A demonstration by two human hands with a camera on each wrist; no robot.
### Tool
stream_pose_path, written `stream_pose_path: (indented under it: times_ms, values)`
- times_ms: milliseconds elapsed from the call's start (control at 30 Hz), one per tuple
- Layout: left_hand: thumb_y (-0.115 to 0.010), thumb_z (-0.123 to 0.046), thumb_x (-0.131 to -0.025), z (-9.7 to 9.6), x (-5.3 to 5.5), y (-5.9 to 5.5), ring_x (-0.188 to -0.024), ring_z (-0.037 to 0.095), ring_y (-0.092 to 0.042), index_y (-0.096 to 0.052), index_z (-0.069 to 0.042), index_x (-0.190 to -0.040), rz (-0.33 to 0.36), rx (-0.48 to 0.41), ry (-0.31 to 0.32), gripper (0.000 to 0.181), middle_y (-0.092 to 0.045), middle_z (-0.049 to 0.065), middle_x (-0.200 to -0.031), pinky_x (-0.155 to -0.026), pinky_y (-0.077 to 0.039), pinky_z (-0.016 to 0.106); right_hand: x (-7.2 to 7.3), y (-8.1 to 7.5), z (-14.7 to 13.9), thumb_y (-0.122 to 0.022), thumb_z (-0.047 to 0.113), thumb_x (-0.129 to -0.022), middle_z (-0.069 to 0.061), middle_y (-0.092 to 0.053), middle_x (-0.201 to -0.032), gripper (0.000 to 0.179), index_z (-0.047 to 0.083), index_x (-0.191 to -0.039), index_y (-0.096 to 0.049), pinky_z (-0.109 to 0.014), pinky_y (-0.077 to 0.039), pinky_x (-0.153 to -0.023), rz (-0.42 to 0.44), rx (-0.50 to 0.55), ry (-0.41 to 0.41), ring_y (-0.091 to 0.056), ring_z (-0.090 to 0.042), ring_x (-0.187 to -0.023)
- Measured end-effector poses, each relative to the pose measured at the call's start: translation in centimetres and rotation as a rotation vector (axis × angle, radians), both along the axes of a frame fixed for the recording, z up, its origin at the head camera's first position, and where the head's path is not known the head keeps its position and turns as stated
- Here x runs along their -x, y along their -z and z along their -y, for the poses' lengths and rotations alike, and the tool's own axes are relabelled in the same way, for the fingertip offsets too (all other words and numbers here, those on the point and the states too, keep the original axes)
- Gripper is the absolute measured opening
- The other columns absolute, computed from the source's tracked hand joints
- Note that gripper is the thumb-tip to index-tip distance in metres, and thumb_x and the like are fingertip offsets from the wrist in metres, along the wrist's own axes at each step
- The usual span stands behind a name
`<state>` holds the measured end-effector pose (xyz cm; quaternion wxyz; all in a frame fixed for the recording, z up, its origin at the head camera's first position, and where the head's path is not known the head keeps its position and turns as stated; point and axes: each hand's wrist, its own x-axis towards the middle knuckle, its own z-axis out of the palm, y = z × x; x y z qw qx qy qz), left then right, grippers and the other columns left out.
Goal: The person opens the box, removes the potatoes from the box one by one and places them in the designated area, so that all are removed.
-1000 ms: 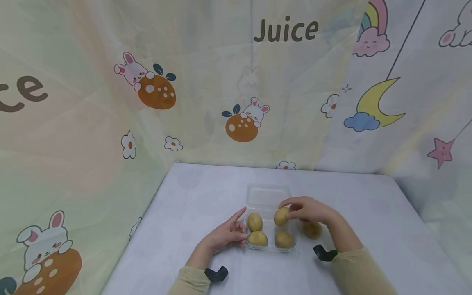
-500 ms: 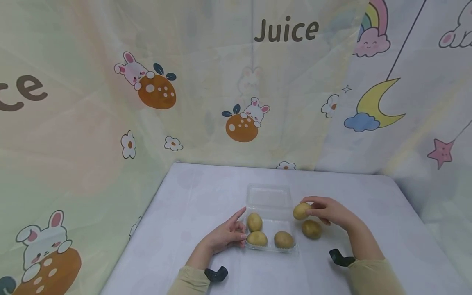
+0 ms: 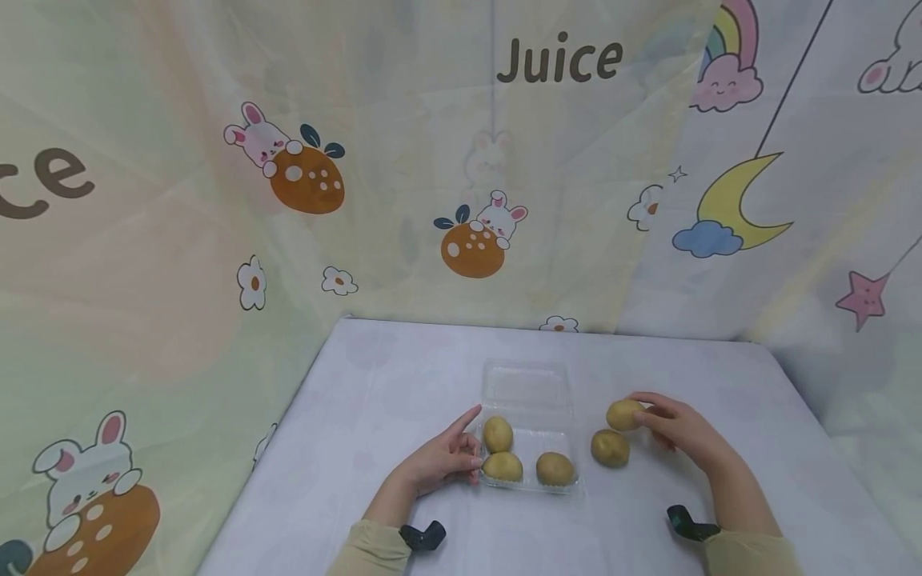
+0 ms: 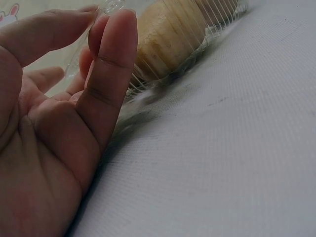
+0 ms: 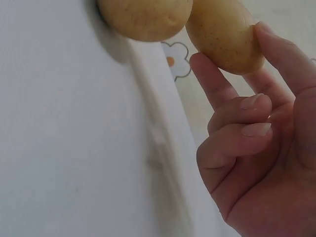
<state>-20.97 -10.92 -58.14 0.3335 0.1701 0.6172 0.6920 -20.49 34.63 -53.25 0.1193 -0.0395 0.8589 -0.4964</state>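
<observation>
A potato is pinched between the thumb and fingers of my right hand, right of the clear plastic box. Just in front of it, a second potato lies on the table; the right wrist view shows the two side by side. Inside the box, one potato sits at the back left, another at the front left, and a third at the front right. My left hand pinches the box's left edge, its index finger stretched forward. In the left wrist view, ribbed plastic covers the potatoes' side.
The box's lid lies folded back behind it. A white cloth-covered table bears everything, and printed fabric walls rise behind and at the sides. Each wrist wears a small black device.
My right hand has lifted a potato from the box's back right and carried it rightward, behind the potato on the table. My left hand stays at the box's edge.
</observation>
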Motion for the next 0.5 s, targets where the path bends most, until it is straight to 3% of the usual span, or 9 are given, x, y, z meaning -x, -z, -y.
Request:
stream_pose_path:
  times_ms: [233,500]
  values:
    - [-0.071,-0.006,-0.088,0.1,0.1,0.2,-0.075,0.015,-0.066,-0.012,-0.037,-0.158,0.004,-0.001,0.0,0.097,-0.054,-0.001,-0.096,-0.073,-0.059,0.033,-0.4,1.3,-1.2,-0.062,0.05,-0.093,-0.002,-0.047,-0.064,0.061,0.016,-0.142,-0.05,-0.031,-0.04,-0.047,0.068,-0.046,0.091,-0.043,-0.014,-0.052]
    - [-0.07,-0.006,-0.089,0.0,0.2,0.2,-0.075,0.015,-0.066,-0.013,-0.039,-0.158,0.004,0.009,0.003,0.095,-0.054,-0.001,-0.096,-0.074,-0.059,0.033,-1.1,2.3,-1.7,-0.061,0.049,-0.094,0.001,-0.045,-0.059,0.064,0.012,-0.143,-0.048,-0.029,-0.041,-0.046,0.097,-0.058,0.106,-0.043,-0.013,-0.049]
